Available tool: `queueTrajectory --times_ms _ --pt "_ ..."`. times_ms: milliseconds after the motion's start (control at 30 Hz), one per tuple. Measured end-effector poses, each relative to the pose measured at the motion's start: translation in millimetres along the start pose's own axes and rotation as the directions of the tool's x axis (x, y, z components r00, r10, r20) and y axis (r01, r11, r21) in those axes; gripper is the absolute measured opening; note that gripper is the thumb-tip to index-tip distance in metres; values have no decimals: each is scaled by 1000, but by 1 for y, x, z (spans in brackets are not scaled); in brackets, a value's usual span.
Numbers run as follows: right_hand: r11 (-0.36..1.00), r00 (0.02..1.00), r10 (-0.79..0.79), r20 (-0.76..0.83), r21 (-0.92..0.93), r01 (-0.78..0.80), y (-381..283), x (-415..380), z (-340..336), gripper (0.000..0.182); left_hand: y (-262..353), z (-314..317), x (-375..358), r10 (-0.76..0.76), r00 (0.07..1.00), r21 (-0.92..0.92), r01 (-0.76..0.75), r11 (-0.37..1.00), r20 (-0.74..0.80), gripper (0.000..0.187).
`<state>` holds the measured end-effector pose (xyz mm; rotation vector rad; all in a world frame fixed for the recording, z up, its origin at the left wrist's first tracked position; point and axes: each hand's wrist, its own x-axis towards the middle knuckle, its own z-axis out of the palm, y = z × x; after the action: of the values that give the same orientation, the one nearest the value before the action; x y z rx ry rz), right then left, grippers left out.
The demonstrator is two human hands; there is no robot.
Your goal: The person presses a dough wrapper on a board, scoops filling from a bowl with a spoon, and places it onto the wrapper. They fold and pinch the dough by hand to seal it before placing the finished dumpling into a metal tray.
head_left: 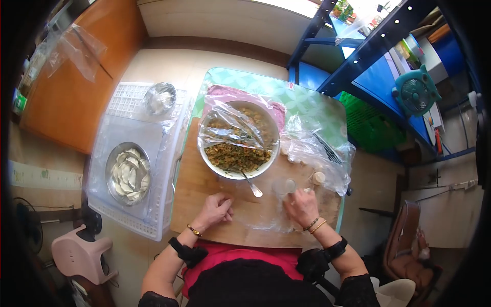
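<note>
My left hand point(216, 209) rests on the wooden board point(204, 229) with its fingers curled together; whether anything is between them is too small to tell. Farther right, my right hand point(300, 205) is bent down over the board beside a small clear cup point(289, 185); its fingertips are hard to make out. Beyond the hands stands a big bowl point(203, 155) of chopped filling point(238, 156), partly covered by clear plastic film point(225, 123). A metal spoon point(252, 185) leans out over its near rim. A small pale dough piece point(318, 178) lies near the right hand, beside a plastic bag point(335, 176).
Left of the table, a white plastic crate point(169, 204) carries a round metal tray of dumplings point(128, 174) and a film-covered bowl point(160, 98). A pink stool point(82, 253) stands at lower left. Blue shelving point(373, 71) with a teal fan point(415, 91) is at right.
</note>
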<state>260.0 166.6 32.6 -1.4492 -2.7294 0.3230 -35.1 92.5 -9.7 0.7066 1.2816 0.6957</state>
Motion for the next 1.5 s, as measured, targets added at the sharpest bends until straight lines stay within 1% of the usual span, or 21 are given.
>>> queueTrajectory --times_ms 100,167,200,267,333,400,567,700,733,800,833,867,900,1000,1067,1100,1167,1233,1267,1367,1500 --pt "990 1000 10 -30 143 -6 -5 -7 -1 36 0 8 -2 -7 998 -16 6 1000 -70 30" --pt "969 993 112 -22 224 -104 -1 -7 -10 42 -3 14 -4 222 969 270 -187 944 -106 24" --pt "933 979 202 3 302 -194 0 -5 -16 48 1 19 -5 221 969 277 -185 943 -107 24" --pt "913 973 208 -96 377 -158 -6 5 -36 52 13 36 -7 515 857 537 -431 725 -7 19" --pt "886 955 228 -191 448 -122 -10 15 -50 57 11 53 1 523 852 558 -452 696 37 16" --pt "892 974 128 -187 450 -31 -16 28 -56 62 10 70 9 601 785 650 -538 538 152 20" --pt "922 998 -30 -48 385 47 -4 39 -33 50 18 105 20 609 767 745 -524 413 202 32" --pt "833 955 228 -188 545 -91 14 31 -31 37 24 124 30 565 796 768 -496 405 217 37" --pt "792 937 340 -86 563 -236 18 25 -41 35 25 126 33 511 836 774 -454 441 200 36" --pt "268 868 480 126 921 -281 42 8 -26 20 16 132 48 540 803 755 -512 410 251 36" --pt "-109 850 466 245 969 -220 52 -5 -23 17 17 137 50 572 783 753 -526 396 246 36" --pt "-281 826 505 251 952 -118 43 -14 -31 22 18 141 53 605 756 746 -548 379 248 36" --pt "-345 777 584 234 938 -24 36 -27 -29 31 15 144 59 605 759 746 -544 384 241 35" --pt "-502 860 458 224 864 43 44 -72 -2 41 9 144 71 604 766 758 -524 388 220 32" --pt "-761 759 439 481 648 29 25 -93 3 48 6 140 76 594 775 762 -515 393 218 30" --pt "-761 762 436 479 649 27 19 -103 9 48 3 136 79 627 751 709 -557 432 208 27" --pt "-807 951 140 275 588 -51 7 -118 25 57 4 131 78 657 727 651 -599 466 199 25" --pt "-750 955 131 265 657 -79 -7 -121 35 62 25 117 70 307 925 511 -381 770 226 28" --pt "-682 958 127 258 724 -104 -13 -125 38 68 20 113 73 369 904 430 -427 795 215 32" --pt "-625 955 -41 294 738 -254 -27 -112 19 70 30 99 72 276 928 516 -368 773 250 30" --pt "-588 931 -114 348 732 -345 -26 -107 39 64 26 85 76 506 853 679 -448 581 130 35"
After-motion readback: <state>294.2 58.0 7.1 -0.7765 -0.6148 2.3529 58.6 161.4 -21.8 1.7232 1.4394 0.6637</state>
